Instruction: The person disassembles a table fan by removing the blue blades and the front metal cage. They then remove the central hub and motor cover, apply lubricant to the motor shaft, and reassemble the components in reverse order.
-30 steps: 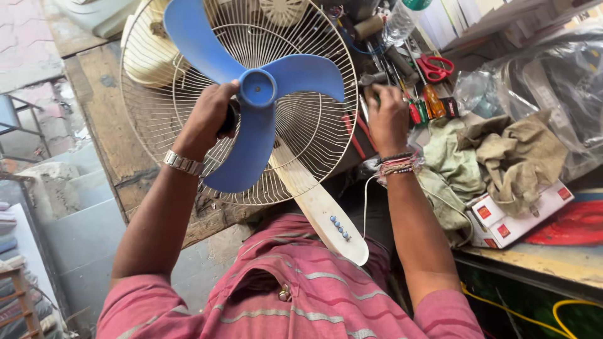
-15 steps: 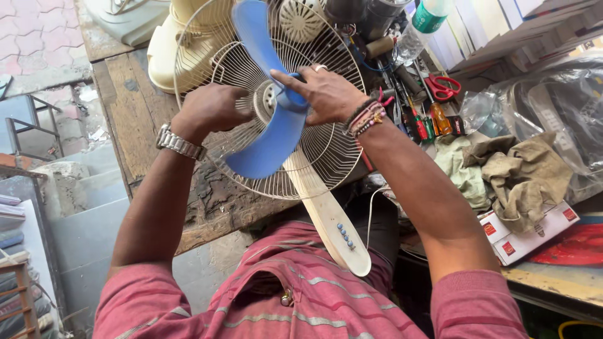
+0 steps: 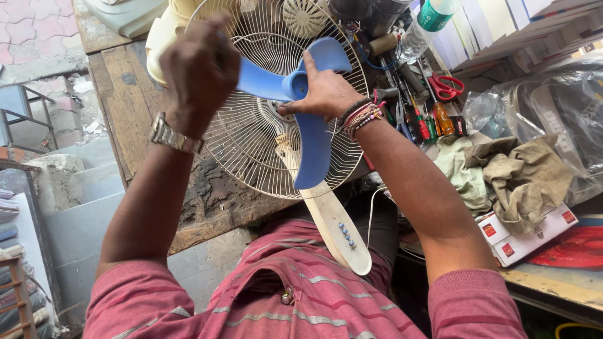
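Blue fan blade sits lifted off the centre of the cream wire guard, held up in both hands, probably to keep it clear of the motor hub. Head view: right hand is closed over the blade hub, thumb underneath, taking the weight. Left hand is fisted at the left blade tip; cannot tell how firmly it grips. Guard lies flat on the worn wooden bench, cream stand pointing near. Screwdrivers, red scissors and rags lie right, within reach.
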